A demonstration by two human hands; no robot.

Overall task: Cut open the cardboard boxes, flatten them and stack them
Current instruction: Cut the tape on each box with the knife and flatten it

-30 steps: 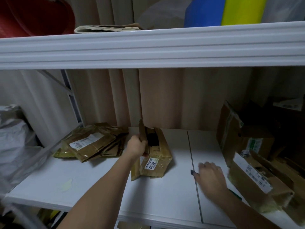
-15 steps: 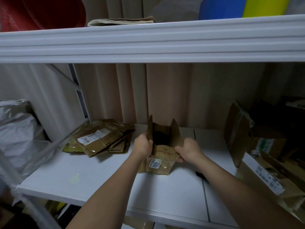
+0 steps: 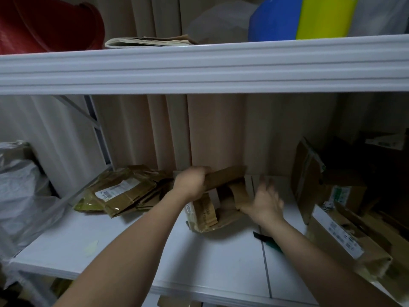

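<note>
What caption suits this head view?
Both hands flatten a brown cardboard box on the white shelf.

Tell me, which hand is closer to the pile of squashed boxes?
Left. The left hand grips the box right beside the flattened pile. The right hand is on the box's far side.

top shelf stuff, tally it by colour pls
red: 1, the red tub
blue: 1, the blue container
yellow: 1, the yellow container
tan or grey: 1, the folded paper stack
total: 4

A pale, blurry shape behind the paper is left out; it cannot be made out.
</note>
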